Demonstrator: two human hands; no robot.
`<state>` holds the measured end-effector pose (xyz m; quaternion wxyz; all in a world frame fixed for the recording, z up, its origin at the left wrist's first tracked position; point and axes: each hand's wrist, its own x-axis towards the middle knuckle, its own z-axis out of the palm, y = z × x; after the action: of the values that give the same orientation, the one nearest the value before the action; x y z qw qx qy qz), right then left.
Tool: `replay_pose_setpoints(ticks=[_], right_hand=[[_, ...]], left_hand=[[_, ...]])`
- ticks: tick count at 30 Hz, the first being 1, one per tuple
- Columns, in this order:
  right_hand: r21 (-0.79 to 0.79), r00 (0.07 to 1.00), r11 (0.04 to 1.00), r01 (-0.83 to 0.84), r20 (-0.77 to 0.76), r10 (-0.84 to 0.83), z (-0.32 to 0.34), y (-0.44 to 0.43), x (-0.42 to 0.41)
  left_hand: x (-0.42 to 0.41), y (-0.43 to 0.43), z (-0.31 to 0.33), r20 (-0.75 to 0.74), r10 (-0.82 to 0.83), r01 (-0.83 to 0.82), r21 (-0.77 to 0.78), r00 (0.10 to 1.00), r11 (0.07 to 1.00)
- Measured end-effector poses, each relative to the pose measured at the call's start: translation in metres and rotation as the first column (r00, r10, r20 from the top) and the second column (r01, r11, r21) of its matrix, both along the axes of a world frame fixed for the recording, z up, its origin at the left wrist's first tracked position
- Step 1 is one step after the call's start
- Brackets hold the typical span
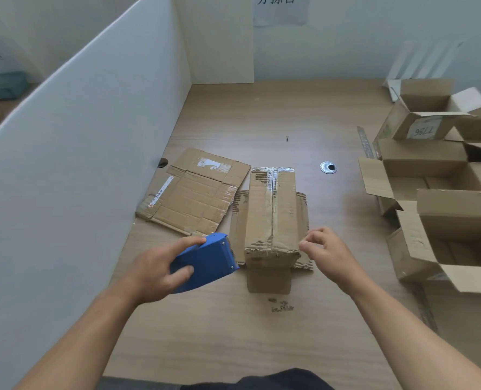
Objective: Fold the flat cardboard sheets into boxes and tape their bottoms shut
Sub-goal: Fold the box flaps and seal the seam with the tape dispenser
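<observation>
Head view: box [273,215] at frame centre, taped seam up.
Left hand [152,274]: holds blue tape dispenser [205,263] beside box's left edge.
Right hand [326,249]: curled at box's near-right corner; grip unclear.
Room: table [262,342] spreads across lower frame.

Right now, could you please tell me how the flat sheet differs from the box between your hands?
The flat sheet lies unfolded; the box stands folded up. The box has tape along its top seam; the flat sheet has only old scraps. Both are worn brown cardboard.
</observation>
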<state>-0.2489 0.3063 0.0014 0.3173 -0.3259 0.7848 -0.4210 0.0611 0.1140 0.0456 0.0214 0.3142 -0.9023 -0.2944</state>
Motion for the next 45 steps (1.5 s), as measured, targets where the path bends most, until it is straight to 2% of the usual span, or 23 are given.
replay_pose_setpoints(ticks=[5,13,17,21,24,28,31,33,36,38,39,40,42,45], right_hand=[[0.027,0.986,0.992,0.125,0.104,-0.128,-0.011,0.007,0.005],[0.058,0.972,0.972,0.227,0.054,-0.231,-0.022,0.014,0.001],[0.125,0.974,0.969,0.213,0.047,-0.221,-0.024,0.011,0.003],[0.182,0.977,0.960,0.211,-0.025,-0.210,-0.024,0.008,0.008],[0.268,0.962,0.941,0.208,0.116,-0.246,-0.034,0.006,0.011],[0.319,0.863,0.927,0.196,0.392,-0.318,-0.039,0.003,0.018],[0.332,0.807,0.921,0.204,0.476,-0.350,-0.037,0.001,0.022],[0.328,0.835,0.912,0.245,0.407,-0.371,-0.039,0.000,0.023],[0.298,0.919,0.902,0.314,0.143,-0.367,-0.040,0.003,0.023],[0.255,0.958,0.927,0.276,0.007,-0.287,-0.035,0.006,0.026],[0.240,0.968,0.940,0.242,-0.002,-0.249,-0.033,0.005,0.028],[0.225,0.973,0.950,0.215,0.036,-0.228,-0.031,0.005,0.030],[0.185,0.948,0.961,0.206,0.204,-0.243,-0.029,0.003,0.035],[0.215,0.792,0.931,0.295,0.490,-0.364,-0.025,-0.001,0.040]], left_hand=[[-0.031,-0.015,0.025,0.176,-0.050,0.045,0.032,0.983,0.998],[-0.075,-0.021,0.042,0.291,-0.053,0.043,0.042,0.955,0.998],[-0.087,-0.024,0.040,0.342,-0.026,0.011,0.044,0.939,0.999],[-0.095,-0.023,0.039,0.381,-0.010,-0.023,0.081,0.925,0.996],[-0.099,-0.018,0.037,0.401,0.001,-0.043,0.095,0.916,0.995],[-0.103,-0.013,0.031,0.410,0.021,-0.063,0.090,0.912,0.994],[-0.105,-0.012,0.029,0.413,0.040,-0.071,0.060,0.910,0.996],[-0.106,-0.012,0.029,0.427,0.039,-0.061,0.037,0.903,0.997],[-0.108,-0.013,0.030,0.457,0.049,-0.056,0.001,0.888,0.998],[-0.108,-0.011,0.030,0.471,0.048,-0.049,-0.011,0.881,0.999],[-0.109,-0.010,0.031,0.475,0.048,-0.044,-0.020,0.879,0.999],[-0.109,-0.009,0.031,0.480,0.046,-0.037,-0.029,0.876,0.999],[-0.111,-0.007,0.032,0.486,0.041,-0.022,-0.045,0.873,0.999],[-0.111,-0.005,0.034,0.487,0.044,-0.022,-0.051,0.872,0.998]])
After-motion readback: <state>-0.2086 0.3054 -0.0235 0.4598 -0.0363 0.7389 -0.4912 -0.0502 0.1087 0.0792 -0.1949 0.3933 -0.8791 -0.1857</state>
